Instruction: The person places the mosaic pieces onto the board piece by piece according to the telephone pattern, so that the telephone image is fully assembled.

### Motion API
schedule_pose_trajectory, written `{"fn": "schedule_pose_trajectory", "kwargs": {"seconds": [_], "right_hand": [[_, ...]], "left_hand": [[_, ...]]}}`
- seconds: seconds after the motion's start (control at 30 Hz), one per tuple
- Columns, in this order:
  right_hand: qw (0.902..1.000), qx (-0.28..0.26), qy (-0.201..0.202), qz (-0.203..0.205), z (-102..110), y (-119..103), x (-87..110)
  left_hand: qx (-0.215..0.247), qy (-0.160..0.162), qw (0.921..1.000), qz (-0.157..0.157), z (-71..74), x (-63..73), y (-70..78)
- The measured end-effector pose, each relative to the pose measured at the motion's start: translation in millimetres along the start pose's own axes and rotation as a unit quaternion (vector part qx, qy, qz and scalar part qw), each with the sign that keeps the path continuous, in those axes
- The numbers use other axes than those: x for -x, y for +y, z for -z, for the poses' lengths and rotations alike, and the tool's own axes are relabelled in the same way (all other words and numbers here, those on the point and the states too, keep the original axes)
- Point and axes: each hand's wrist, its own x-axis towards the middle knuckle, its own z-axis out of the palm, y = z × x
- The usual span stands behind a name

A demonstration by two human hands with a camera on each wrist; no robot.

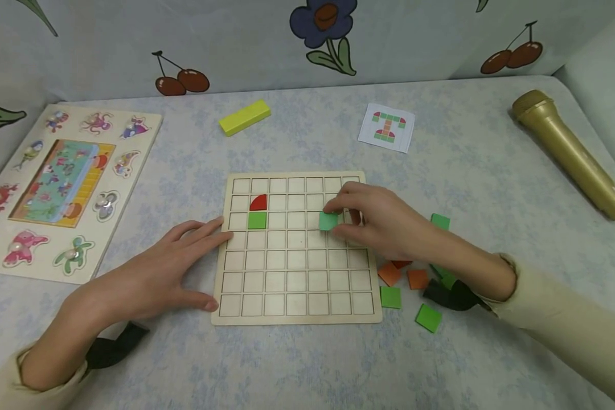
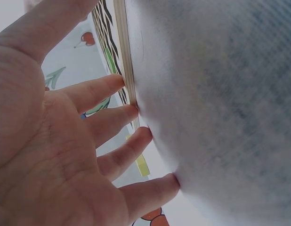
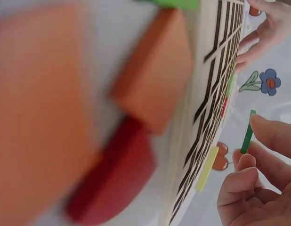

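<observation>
Cream sleeves (image 1: 558, 324) lie closest in the head view. Past the cuff, the right hand (image 1: 381, 219) pinches a green tile (image 1: 328, 221) between thumb and fingers, over the right-hand part of a gridded board (image 1: 297, 320). The left hand (image 1: 154, 273) grasps nothing; its fingers are spread, and fingertips rest at the board's left edge. A red quarter-round (image 1: 259, 203) sits in a cell directly above a green square (image 1: 257, 220). Loose pieces (image 1: 417, 279) lie on the cloth to the right, and a printed card (image 1: 387, 128) lies beyond the board.

From the left wrist, the palm shows bare, with straight fingers meeting the board's thin wooden edge.

At the right wrist, blurred orange and red pieces loom nearest. Behind them the green tile shows edge-on in the pinch, apart from the grid. It looks light, stiff and fairly sturdy; its smooth faces could slip a little. Opposite side edges seem the best hold, leaving the underside free.
</observation>
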Motion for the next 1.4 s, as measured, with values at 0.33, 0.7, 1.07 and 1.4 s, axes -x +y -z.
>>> {"fn": "schedule_pose_trajectory", "kwargs": {"seconds": [0.33, 0.7, 1.07, 1.4], "right_hand": [[0.9996, -0.024, -0.010, -0.008, -13, -17, -53.9], [0.9980, 0.045, -0.039, -0.021, -23, -20, -84.0], [0.9965, 0.057, -0.056, -0.023, -24, -21, -89.3], [0.9973, 0.033, -0.062, -0.021, -23, -22, -84.5]], "left_hand": [[0.004, -0.005, 1.0000, -0.001, 1.5, -0.4, -1.1], [0.011, -0.006, 0.9999, -0.001, 1.1, -0.7, -1.4], [0.010, -0.005, 0.9999, 0.001, 1.2, 0.1, -1.0], [0.010, -0.005, 0.9999, 0.001, 1.4, -0.3, -0.9]]}}
